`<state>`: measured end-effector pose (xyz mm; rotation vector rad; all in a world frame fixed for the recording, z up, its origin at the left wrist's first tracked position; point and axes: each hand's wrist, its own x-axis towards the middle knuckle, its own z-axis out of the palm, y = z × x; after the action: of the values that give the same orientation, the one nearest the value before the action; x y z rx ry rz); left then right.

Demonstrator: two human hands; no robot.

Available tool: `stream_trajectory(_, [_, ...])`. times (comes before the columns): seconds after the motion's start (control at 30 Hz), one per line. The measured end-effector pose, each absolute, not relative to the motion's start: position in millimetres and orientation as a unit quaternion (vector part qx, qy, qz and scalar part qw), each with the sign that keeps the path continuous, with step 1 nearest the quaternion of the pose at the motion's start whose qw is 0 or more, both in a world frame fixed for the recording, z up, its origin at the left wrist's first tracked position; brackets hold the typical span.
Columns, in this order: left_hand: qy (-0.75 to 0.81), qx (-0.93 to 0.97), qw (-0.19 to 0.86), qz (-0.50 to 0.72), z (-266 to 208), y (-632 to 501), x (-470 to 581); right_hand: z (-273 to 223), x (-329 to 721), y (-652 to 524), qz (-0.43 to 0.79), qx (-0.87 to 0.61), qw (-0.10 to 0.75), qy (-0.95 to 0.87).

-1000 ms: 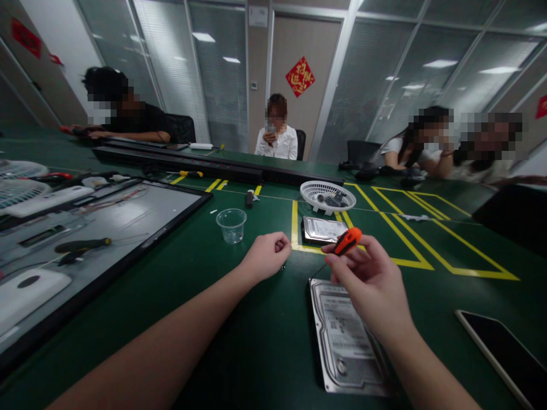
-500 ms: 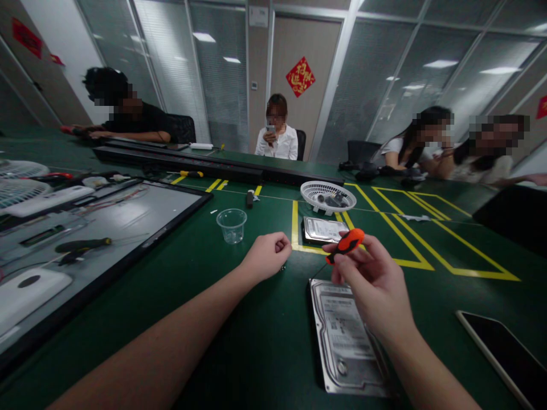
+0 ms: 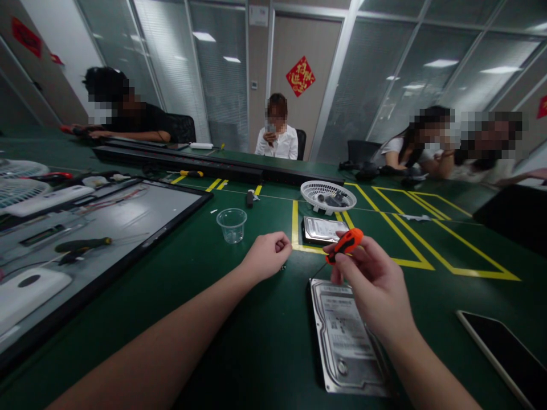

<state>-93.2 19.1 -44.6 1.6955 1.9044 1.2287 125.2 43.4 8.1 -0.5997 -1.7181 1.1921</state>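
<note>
Between the fingers of my right hand (image 3: 374, 276) is a screwdriver (image 3: 348, 242) with an orange and black handle. Its thin shaft slants down to the far left corner of a hard drive (image 3: 342, 341) that lies label up in front of me. My fingers hide part of the drive's far edge. My left hand (image 3: 269, 256) rests on the table with its fingers curled; small shiny bits, too small to name, show beneath it. A clear plastic cup (image 3: 232, 226) stands just beyond that hand. Behind the screwdriver lies a second hard drive (image 3: 325, 229).
A white slotted basket (image 3: 328, 196) holds dark parts. At right lies a phone (image 3: 504, 353). On the left, a large panel (image 3: 128, 228) carries a dark-handled screwdriver (image 3: 85, 245) and white casings. Yellow tape (image 3: 405, 250) marks the green table. Several people sit across it.
The screwdriver handle has turned very slightly in my right hand. My left hand and the hard drives stay where they were.
</note>
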Motion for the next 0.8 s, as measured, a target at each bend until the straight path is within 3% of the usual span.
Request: stream_trajectory(0.8, [0.666, 0.591, 0.156, 0.428, -42.9, 18.3, -93.1, 6.6, 124.4, 44.6, 0.495, -0.245, 0.470, -0.688])
